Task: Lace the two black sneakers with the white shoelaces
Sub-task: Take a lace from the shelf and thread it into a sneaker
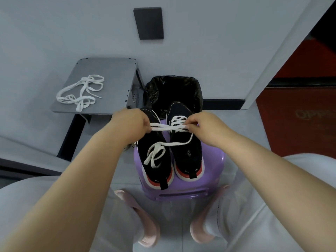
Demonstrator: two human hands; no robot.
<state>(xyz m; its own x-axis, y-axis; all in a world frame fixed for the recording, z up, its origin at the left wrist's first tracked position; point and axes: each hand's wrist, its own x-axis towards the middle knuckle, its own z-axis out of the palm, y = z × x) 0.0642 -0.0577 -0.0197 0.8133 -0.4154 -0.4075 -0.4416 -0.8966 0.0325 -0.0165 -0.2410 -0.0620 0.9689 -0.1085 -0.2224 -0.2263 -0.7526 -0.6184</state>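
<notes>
With left hand (133, 124), grips white shoelace (169, 127) inside curled fingers and thumb. With right hand (203, 128), pinches the same shoelace at the fingertips. Holds it stretched almost level between the two hands, as flat strands lying close together, just above the front parts of both sneakers.

Right sneaker (180, 155): already laced through the eyelets nearest the toe, with white crossings there. From the right hand, one strand hanging down, then running across to left sneaker (151, 137) and ending in a loose curl on top of it.

Both sneakers set side by side and touching on purple plastic stool (209, 179), heels with red and white soles toward the person, toes pointing away.

Just beyond the toes, behind the stool: waste bin (174, 77) with black plastic liner (154, 91) folded over its rim. Inside, only dark; cannot tell if anything lies in it.

To the left of the bin, on small grey table (112, 70): second white shoelace (80, 92), lying loose in a tangle, well apart from both hands.

Below the stool, on the floor: pink slippers (147, 230), one at each side.
</notes>
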